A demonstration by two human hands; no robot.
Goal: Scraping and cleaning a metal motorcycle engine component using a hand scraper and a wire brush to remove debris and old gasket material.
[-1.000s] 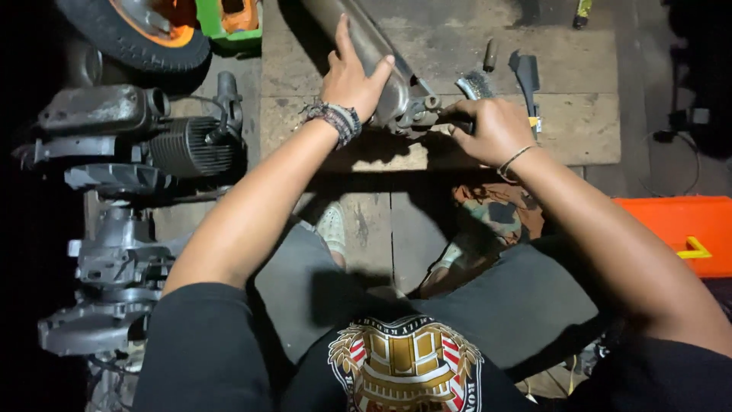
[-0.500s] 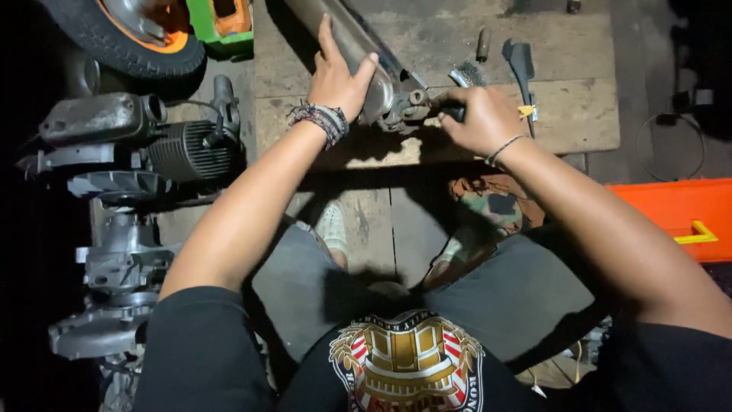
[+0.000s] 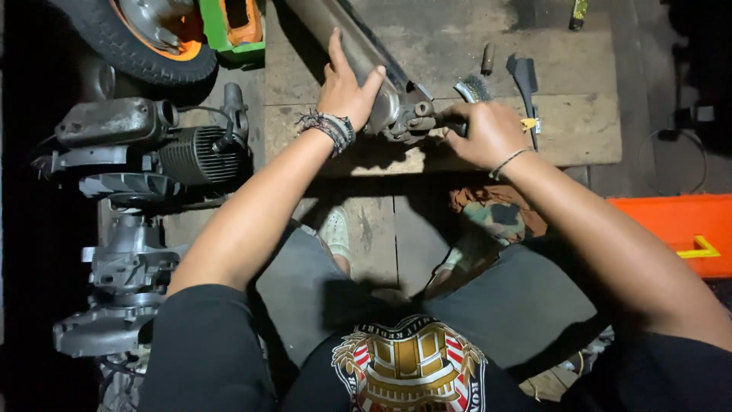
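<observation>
Wooden board [image 3: 587,130] bore a metal tube [image 3: 358,53]; left hand [image 3: 345,90] lay open-palmed on it, right hand [image 3: 485,133] closed around its clamped end.

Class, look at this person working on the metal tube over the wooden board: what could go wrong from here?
1. The left hand only rests on the round metal tube, so it might roll.
2. The right hand grips close to the tube's jagged end fitting; a slip could scrape knuckles.

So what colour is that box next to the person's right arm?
Bright orange box with a yellow handle, seen from the head view.
</observation>
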